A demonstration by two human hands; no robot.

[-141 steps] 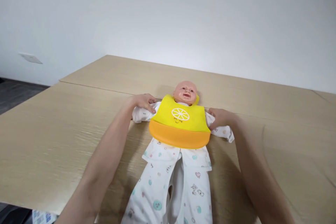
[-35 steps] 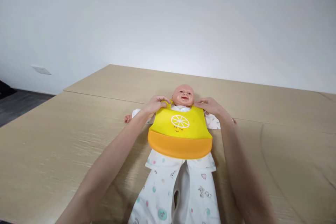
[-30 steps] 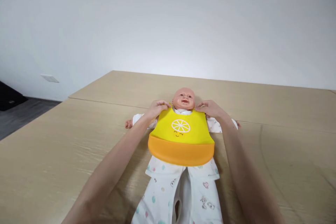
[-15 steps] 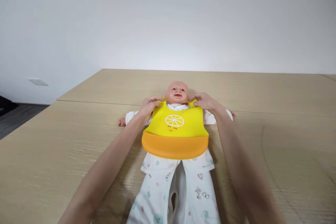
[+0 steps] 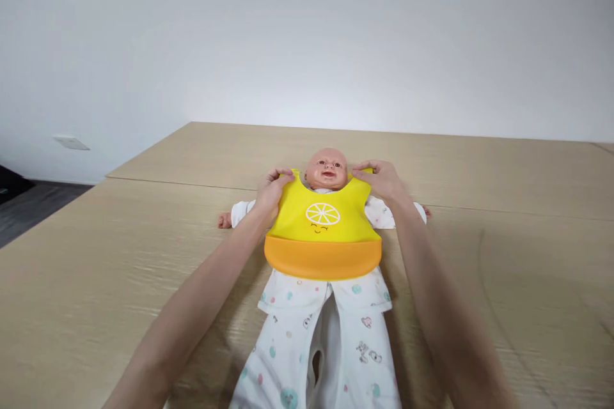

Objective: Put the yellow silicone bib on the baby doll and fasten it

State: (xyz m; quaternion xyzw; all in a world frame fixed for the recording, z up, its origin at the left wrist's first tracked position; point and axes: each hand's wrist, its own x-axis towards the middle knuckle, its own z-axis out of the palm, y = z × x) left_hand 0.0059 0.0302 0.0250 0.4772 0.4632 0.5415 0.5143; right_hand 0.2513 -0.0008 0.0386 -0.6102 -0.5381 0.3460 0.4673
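A baby doll [image 5: 327, 167] in a white printed outfit [image 5: 345, 345] lies on its back, arms spread to both sides. Over its chest is a yellow bib [image 5: 326, 201] with a lemon-slice print and an orange catch pocket [image 5: 322, 258] along the bottom. My left hand [image 5: 275, 186] pinches the bib's upper left strap beside the doll's head. On the other side, my right hand [image 5: 382, 179] grips the upper right strap. The strap ends are partly hidden by my fingers.
The doll rests on a light wooden table [image 5: 119, 255] with a seam running across it. A pale wall [image 5: 307, 38] stands behind the table. Dark floor [image 5: 43, 204] shows at the far left, below a wall plate [image 5: 71, 142].
Both hands have raised the bib's straps slightly and moved them apart, up beside the doll's head. The bib, with its orange pocket, has shifted a little up the doll's body.
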